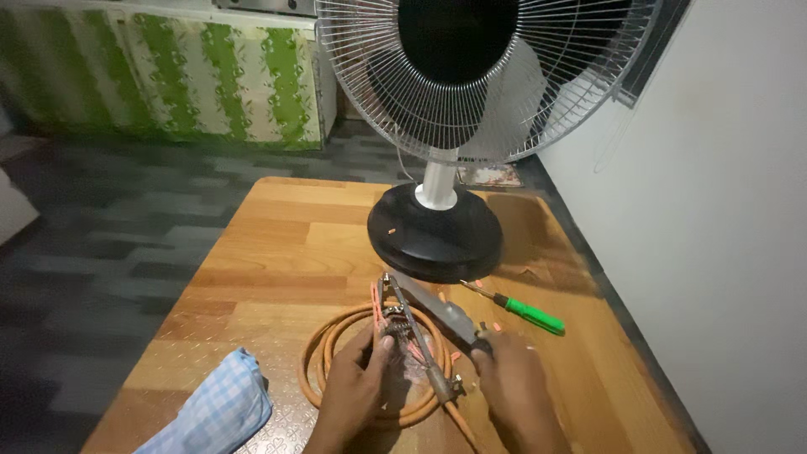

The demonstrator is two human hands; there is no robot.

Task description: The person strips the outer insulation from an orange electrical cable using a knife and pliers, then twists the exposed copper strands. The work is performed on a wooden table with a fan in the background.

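1. The left hand point(357, 382) pinches the frayed orange wire strands point(380, 315), its grip closed on them, at lower centre.
2. The right hand point(513, 378) clasps a grey-bladed knife point(441, 309), angled toward the strands.
3. A coiled orange rubber cable point(332, 353) lies flat on the glossy wooden desk point(277, 244).
4. Above it stands a black-based pedestal fan point(437, 231); a green-handled screwdriver point(525, 313) lies to the right, a checked blue cloth point(218, 408) at lower left.

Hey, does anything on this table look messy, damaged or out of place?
Yes. Small orange scraps lie scattered on the wooden table by the fan base and green screwdriver. Frayed orange strands stick out of the orange cable between the left hand and right hand.
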